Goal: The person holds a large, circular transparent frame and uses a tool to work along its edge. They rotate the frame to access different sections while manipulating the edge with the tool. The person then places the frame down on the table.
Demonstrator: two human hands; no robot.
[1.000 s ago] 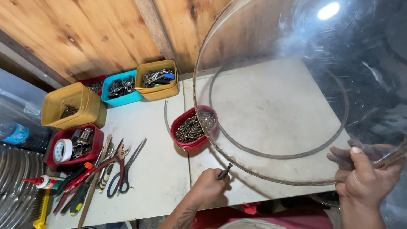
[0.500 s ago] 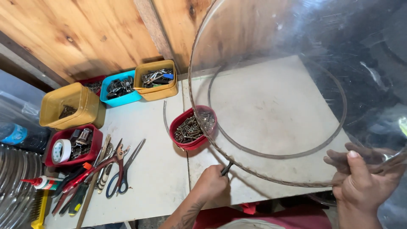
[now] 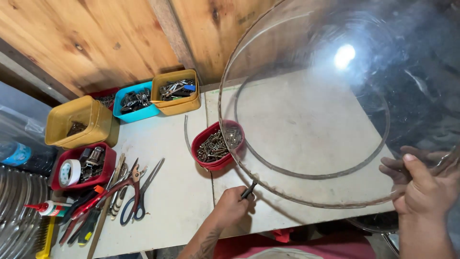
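The clear plastic dome [image 3: 345,96] is tipped up on edge over the white workbench [image 3: 167,201], its hollow side turned toward the camera and its round rim tilted, so the lower edge sits near the bench front and the upper edge leans toward the wooden wall [image 3: 86,38]. It has no real long axis; it is a wide round bowl shape, and the bench surface shows through it.

The right hand [image 3: 424,184] grips the rim at the dome's lower right, thumb lying on the near face and pointing up and left, the 4 fingers curled behind the plastic and seen blurred through it. The forearm rises straight from the bottom of the view.

The left hand [image 3: 232,206] rests at the dome's lower left edge, fist closed around a small dark tool [image 3: 248,190]. The tool's long axis runs diagonally, its tip pointing up and right at the rim; whether it touches the rim cannot be told. The wrist is bent, the tattooed forearm coming in from below.

Just left of the dome stands a red tub of screws [image 3: 218,144], its right part behind the plastic. Farther left of the dome lie scissors [image 3: 141,192] and pliers [image 3: 120,184].
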